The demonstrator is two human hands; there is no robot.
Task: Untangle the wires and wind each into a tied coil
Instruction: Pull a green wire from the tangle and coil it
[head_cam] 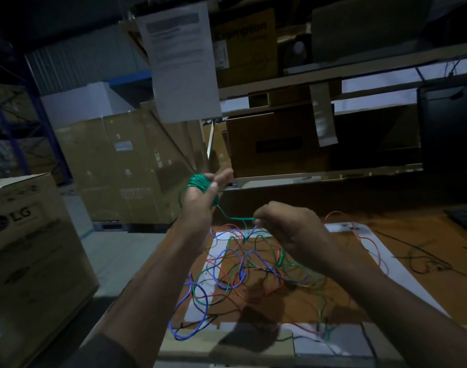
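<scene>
While the left hand (200,197) holds a part-wound green coil (199,181) looped round its fingers, the right hand (285,224) pinches the green strand, and the blue, red and green tangle (243,264) on the table (402,264) is unsorted.

The green wire (199,183) wound round the left hand (200,200) has a smooth plastic jacket with a slight sheen. The tangle of wires (243,264) in blue, red, green and black looks the same: thin, smooth, faintly glossy insulation. The surface (402,243) is brown and matt, like cardboard or fibreboard, with white matt sheets (402,266) of paper or board lying on it. The printed sheet (184,62) hanging above is plain matt paper. The boxes (126,166) behind are dull brown corrugated cardboard, some with shinier tape strips. The shelf frame (314,83) looks like pale painted metal.
</scene>
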